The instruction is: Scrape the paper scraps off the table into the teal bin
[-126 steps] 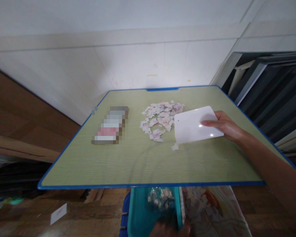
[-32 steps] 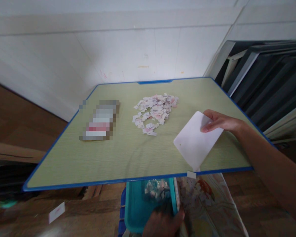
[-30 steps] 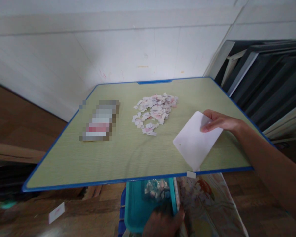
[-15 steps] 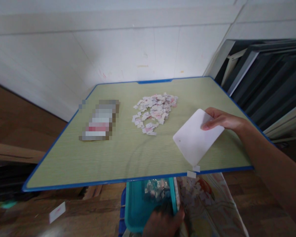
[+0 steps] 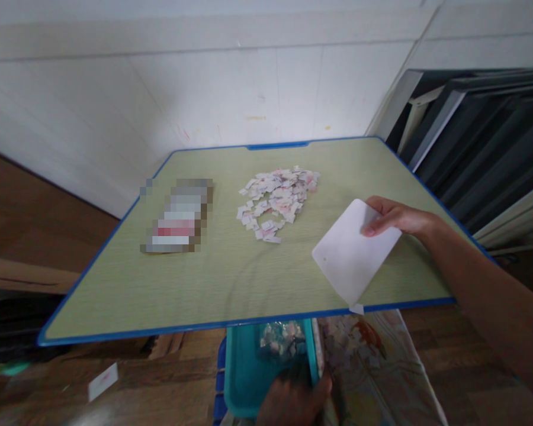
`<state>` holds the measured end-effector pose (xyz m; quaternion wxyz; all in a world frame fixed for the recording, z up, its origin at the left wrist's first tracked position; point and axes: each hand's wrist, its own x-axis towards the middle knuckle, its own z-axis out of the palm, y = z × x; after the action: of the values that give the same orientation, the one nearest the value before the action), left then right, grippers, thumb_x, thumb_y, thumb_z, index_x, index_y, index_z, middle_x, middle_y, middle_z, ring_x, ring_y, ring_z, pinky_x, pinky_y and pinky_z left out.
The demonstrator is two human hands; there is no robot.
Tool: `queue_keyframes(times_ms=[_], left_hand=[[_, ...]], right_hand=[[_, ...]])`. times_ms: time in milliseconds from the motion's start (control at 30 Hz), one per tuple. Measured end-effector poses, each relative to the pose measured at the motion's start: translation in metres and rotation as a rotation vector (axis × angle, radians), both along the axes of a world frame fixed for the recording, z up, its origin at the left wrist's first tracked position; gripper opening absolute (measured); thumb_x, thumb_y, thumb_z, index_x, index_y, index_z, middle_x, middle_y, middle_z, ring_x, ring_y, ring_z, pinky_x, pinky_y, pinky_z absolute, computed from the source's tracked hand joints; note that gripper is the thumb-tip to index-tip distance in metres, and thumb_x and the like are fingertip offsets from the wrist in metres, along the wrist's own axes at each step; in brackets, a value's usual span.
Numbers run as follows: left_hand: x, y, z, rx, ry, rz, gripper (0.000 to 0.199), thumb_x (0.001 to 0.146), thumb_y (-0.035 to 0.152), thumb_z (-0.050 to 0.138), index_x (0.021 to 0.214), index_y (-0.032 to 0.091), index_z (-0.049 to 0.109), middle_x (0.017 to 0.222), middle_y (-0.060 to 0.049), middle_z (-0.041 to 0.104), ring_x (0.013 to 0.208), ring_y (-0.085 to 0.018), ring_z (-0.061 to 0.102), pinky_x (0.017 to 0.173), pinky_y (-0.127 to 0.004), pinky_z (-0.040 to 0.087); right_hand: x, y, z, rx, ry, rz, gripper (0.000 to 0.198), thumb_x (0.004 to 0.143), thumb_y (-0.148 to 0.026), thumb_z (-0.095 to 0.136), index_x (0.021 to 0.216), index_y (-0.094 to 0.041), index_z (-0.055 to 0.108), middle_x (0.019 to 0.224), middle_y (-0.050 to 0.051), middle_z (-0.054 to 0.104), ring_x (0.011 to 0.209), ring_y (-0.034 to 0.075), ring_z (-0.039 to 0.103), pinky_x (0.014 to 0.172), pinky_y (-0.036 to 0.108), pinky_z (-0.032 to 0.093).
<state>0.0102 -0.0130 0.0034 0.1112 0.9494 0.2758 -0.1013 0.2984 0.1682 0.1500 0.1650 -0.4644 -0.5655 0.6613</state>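
We saw the white card (image 5: 353,251) over the right part of the table (image 5: 182,290), tilted, its longer sides running down and leftward from the right hand (image 5: 397,216) toward the near edge. That hand pinched the card by its far right end, thumb flat on top and the fingers mostly out of sight beneath. The card's lowest corner met the near edge, where a single scrap (image 5: 357,309) poked out past the blue border. The right hand was clearly nearer to both than the left hand (image 5: 291,402), which lay lower down, below the table. We could not tell whether the left hand was spread or gripping something, since it was blurred and dark; its thumb lay by the right wall of the teal tray (image 5: 244,384). Inside that tray sat a clear bag (image 5: 282,340) with scraps showing through it, and just right of the tray more loose scraps (image 5: 346,337) lay on a patterned cover (image 5: 382,390), directly below the single scrap. The pile of paper bits (image 5: 284,189) was to the card's left and farther from us, well apart from both hands, spread around a small bare gap.
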Motion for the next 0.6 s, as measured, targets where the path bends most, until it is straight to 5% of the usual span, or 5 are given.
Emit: queue_keyframes(times_ms=[200,600], left_hand=[[0.0,-0.002,-0.002,0.014,-0.017,0.024,0.039,0.075,0.022,0.05,0.111,0.027,0.037,0.078,-0.004,0.057,0.067,-0.02,0.056,0.053,-0.028,0.045],[0.001,-0.003,-0.001,0.0,-0.041,0.06,0.035,0.077,0.022,0.044,0.111,0.027,0.038,0.075,-0.003,0.058,0.064,-0.02,0.055,0.051,-0.029,0.045]], right_hand=[[0.003,0.0,-0.005,-0.028,0.032,0.024,0.023,0.054,-0.022,0.064,0.074,-0.01,0.062,0.06,0.001,0.064,0.049,0.013,0.058,0.041,0.018,0.043],[-0.022,-0.004,0.002,0.17,-0.045,0.042,0.025,0.061,-0.027,0.062,0.081,-0.012,0.061,0.069,0.001,0.062,0.056,0.009,0.055,0.047,0.016,0.041]])
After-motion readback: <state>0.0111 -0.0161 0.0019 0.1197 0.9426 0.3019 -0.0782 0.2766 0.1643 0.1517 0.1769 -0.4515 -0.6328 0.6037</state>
